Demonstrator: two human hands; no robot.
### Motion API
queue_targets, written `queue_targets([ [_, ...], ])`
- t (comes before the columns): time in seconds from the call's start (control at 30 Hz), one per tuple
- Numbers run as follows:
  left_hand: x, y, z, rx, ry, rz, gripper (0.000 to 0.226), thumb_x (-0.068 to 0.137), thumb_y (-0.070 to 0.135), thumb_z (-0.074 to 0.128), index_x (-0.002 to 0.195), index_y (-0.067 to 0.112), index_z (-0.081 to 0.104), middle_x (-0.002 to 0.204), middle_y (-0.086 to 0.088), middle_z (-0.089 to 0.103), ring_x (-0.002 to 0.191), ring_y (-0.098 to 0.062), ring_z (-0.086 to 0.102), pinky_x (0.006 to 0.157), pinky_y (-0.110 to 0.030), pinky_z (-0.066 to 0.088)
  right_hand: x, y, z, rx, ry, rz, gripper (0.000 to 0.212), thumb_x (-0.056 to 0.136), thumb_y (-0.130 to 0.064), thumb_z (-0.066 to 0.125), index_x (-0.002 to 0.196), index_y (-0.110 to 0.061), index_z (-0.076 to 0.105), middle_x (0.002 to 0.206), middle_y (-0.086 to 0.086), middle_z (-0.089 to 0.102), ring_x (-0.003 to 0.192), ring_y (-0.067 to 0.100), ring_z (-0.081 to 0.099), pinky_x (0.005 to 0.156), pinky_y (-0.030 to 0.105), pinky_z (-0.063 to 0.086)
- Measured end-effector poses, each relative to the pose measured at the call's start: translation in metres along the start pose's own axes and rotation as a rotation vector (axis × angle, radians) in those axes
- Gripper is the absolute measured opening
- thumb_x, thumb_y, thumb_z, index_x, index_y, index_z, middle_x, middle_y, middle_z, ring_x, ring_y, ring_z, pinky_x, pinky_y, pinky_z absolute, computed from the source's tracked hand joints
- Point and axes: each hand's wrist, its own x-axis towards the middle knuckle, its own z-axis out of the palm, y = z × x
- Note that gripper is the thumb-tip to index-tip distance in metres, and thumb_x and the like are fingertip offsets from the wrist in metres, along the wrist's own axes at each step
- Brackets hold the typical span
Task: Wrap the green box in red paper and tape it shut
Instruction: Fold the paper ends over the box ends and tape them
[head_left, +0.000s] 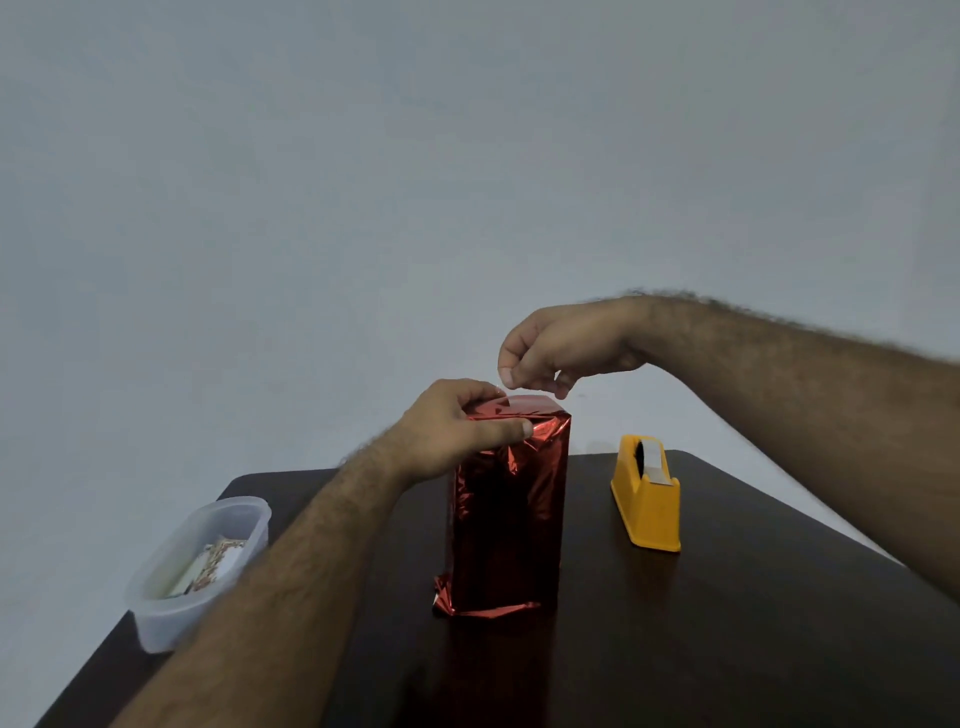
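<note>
A tall box wrapped in shiny red paper (506, 519) stands upright in the middle of the dark table (753, 649); no green shows through. My left hand (457, 431) grips its top end, thumb across the front and fingers over the folded paper. My right hand (556, 348) hovers just above the top with thumb and fingers pinched together, apparently on a faint strip of clear tape that is hard to make out. The paper at the bottom left corner sticks out crumpled.
A yellow tape dispenser (647, 496) stands to the right of the box, a tape end hanging at its cutter. A clear plastic tub (197, 571) holding patterned items sits at the table's left edge. A plain grey wall is behind.
</note>
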Motion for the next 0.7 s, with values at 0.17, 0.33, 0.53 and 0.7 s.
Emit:
queue_targets([
  [0.17, 0.000, -0.001, -0.002, 0.003, -0.015, 0.006, 0.039, 0.083, 0.036, 0.090, 0.117, 0.022, 0.077, 0.103, 0.003, 0.082, 0.097, -0.015, 0.079, 0.099, -0.044, 0.061, 0.013, -0.011, 0.001, -0.018, -0.041, 0.089, 0.012, 0.100, -0.014, 0.064, 0.091, -0.011, 0.072, 0.067, -0.002, 0.056, 0.061, 0.013, 0.046, 0.065, 0.030, 0.044],
  [0.33, 0.000, -0.002, -0.002, 0.001, -0.020, 0.020, 0.033, 0.085, 0.033, 0.089, 0.115, 0.024, 0.078, 0.101, 0.000, 0.082, 0.096, -0.018, 0.079, 0.099, -0.045, 0.061, 0.020, -0.011, 0.002, -0.070, -0.061, 0.127, 0.012, 0.098, -0.017, 0.066, 0.088, -0.014, 0.072, 0.063, -0.006, 0.054, 0.060, 0.011, 0.042, 0.061, 0.028, 0.038],
  [0.53, 0.002, -0.003, -0.002, 0.018, -0.022, 0.024, 0.024, 0.084, 0.037, 0.090, 0.100, 0.022, 0.079, 0.095, -0.012, 0.079, 0.089, -0.029, 0.077, 0.088, -0.047, 0.061, 0.029, -0.013, 0.003, -0.103, -0.071, 0.197, 0.013, 0.098, -0.021, 0.069, 0.088, -0.012, 0.071, 0.066, -0.003, 0.051, 0.059, 0.013, 0.039, 0.058, 0.028, 0.034],
  [0.7, 0.004, -0.006, -0.002, 0.034, -0.028, 0.033, 0.039, 0.076, 0.049, 0.089, 0.102, 0.022, 0.079, 0.097, -0.013, 0.078, 0.090, -0.029, 0.076, 0.090, -0.053, 0.060, 0.032, -0.014, 0.010, -0.127, -0.089, 0.254, 0.021, 0.096, -0.020, 0.071, 0.077, -0.014, 0.068, 0.063, -0.003, 0.049, 0.056, 0.013, 0.037, 0.056, 0.028, 0.032],
])
